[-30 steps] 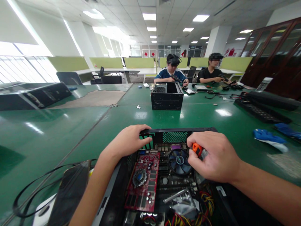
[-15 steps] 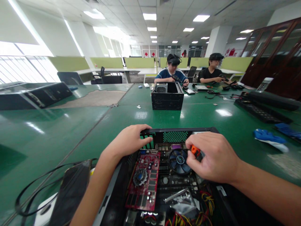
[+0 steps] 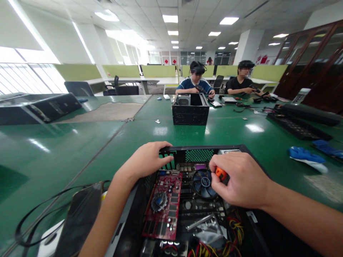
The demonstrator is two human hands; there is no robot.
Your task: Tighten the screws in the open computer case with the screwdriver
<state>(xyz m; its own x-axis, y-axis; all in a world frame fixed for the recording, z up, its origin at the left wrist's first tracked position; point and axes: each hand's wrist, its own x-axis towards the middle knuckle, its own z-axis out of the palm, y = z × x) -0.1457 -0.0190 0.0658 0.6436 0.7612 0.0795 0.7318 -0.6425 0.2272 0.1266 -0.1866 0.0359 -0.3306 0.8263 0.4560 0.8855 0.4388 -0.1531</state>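
Observation:
An open black computer case (image 3: 203, 149) lies in front of me on the green table (image 3: 80, 142). Inside it are a red graphics card (image 3: 162, 205), a blue-hubbed cooler fan (image 3: 203, 182) and a bundle of coloured wires (image 3: 230, 228). My left hand (image 3: 146, 160) grips the far rim of the case at its left, fingers curled over the edge. My right hand (image 3: 242, 180) is closed round an orange-handled screwdriver (image 3: 221, 175), held just right of the fan. The tool's tip is hidden by my fingers.
A black panel with looped cables (image 3: 77, 217) lies at the lower left. Another open black case (image 3: 190, 109) stands mid-table; two seated people work behind it. Black case panels (image 3: 297, 126) and blue gloves (image 3: 307, 157) lie to the right, a dark computer case (image 3: 40, 107) at the left.
My right hand with the screwdriver has shifted slightly left and down, closer to the fan. My left hand has stayed on the case rim.

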